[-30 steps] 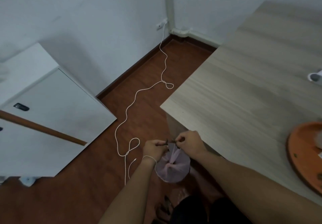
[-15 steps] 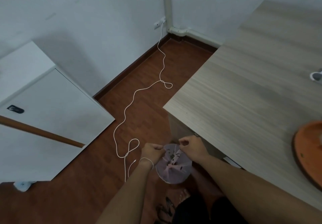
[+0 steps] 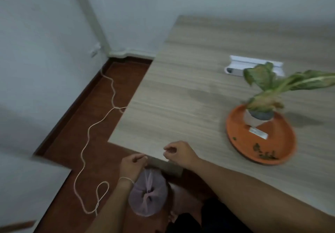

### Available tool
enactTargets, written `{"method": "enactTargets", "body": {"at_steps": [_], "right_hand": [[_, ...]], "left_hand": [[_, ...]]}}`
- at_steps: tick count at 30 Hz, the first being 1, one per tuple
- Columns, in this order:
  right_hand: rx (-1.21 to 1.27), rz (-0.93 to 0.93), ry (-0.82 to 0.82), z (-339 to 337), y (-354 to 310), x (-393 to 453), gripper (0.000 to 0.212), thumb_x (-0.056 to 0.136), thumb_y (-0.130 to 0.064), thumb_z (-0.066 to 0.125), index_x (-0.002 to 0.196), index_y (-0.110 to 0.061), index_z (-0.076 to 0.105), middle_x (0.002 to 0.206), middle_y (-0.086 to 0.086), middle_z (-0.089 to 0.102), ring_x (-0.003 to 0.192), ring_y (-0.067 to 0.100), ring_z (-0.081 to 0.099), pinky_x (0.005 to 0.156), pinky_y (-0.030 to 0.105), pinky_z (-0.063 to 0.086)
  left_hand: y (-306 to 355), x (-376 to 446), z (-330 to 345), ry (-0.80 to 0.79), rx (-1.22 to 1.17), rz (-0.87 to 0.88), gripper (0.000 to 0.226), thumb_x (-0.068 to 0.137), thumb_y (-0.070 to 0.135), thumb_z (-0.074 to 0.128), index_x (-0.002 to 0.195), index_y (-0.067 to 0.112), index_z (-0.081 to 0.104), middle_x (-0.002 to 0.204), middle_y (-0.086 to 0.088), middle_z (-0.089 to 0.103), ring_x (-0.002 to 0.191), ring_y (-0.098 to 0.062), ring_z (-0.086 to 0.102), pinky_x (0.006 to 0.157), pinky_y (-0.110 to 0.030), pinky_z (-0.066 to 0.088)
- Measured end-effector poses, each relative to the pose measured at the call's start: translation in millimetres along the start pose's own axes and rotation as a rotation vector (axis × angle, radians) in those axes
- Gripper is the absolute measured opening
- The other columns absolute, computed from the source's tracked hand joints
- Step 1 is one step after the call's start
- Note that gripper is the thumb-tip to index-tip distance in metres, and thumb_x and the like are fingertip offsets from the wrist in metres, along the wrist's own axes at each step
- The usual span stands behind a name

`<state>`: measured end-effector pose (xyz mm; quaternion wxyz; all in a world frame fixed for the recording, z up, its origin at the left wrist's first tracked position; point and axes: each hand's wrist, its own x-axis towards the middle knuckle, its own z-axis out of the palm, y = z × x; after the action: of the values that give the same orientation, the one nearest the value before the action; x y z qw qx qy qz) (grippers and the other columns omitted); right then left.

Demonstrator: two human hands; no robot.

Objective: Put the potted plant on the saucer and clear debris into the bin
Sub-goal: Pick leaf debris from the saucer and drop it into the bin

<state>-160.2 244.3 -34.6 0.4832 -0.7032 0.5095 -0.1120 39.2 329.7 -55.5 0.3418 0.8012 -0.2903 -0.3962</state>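
The potted plant (image 3: pixel 261 104) is seen already seated on the orange saucer (image 3: pixel 235 123), out at about three o'clock on the wooden table (image 3: pixel 181 87). Green debris (image 3: pixel 264 153) is scattered along the saucer's near rim, so that part of the job is judged unfinished. Down at six o'clock, below the table's corner, the bin (image 3: pixel 147 199) is found on the floor, lined with a pale pink bag gathered to a knot at its centre.

The left hand (image 3: pixel 133 165) is held directly above the bin, fingers curled loosely inward; whether anything small is pinched there cannot be told through the blur. The right hand (image 3: pixel 179 153) is poised over the table edge, thumb and forefinger drawn close together, nothing visibly held.

The relation that matters: from the right hand the debris lies toward three o'clock, well apart across bare tabletop, while the bin sits just below both hands. The right hand is clearly the nearer to the saucer, so a reach from that side is judged likeliest. The crumbs are strung along the rim's curve, so a sweep following that arc is suggested.
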Motion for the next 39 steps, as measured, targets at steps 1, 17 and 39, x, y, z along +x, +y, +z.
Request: {"method": "enactTargets", "body": {"at_steps": [1,17,39], "right_hand": [[0.024,0.013,0.031,-21.0,10.2,-3.8,0.024,0.080,-0.028,0.074,0.101,-0.017,0.077,0.091,0.000,0.078,0.082,0.006,0.069,0.080,0.023,0.053],[-0.602,0.206,-0.045,-255.3,209.0,-81.2,0.046,0.074,-0.036,0.060,0.119,-0.029,0.064,0.132,0.003,0.057,0.118,0.026,0.056,0.092,0.037,0.053],[-0.538,0.329,-0.076,-253.6,217.8,-74.4,0.031,0.082,-0.030,0.065,0.111,-0.018,0.067,0.113,0.007,0.070,0.100,0.027,0.067,0.085,0.039,0.056]], "left_hand": [[14.8,3.5,14.4,-0.023,0.036,0.019,0.011,0.070,0.013,0.082,0.070,0.022,0.076,0.068,0.000,0.077,0.065,-0.010,0.069,0.072,-0.034,0.061],[216.9,-43.4,286.0,-0.770,0.887,0.683,0.034,0.072,0.032,0.051,0.093,0.018,0.074,0.095,-0.007,0.075,0.088,-0.027,0.067,0.082,-0.038,0.056],[211.8,-76.2,381.5,-0.832,1.103,0.716,0.028,0.076,0.023,0.068,0.103,0.016,0.067,0.108,-0.010,0.070,0.098,-0.030,0.066,0.084,-0.036,0.054]]}}
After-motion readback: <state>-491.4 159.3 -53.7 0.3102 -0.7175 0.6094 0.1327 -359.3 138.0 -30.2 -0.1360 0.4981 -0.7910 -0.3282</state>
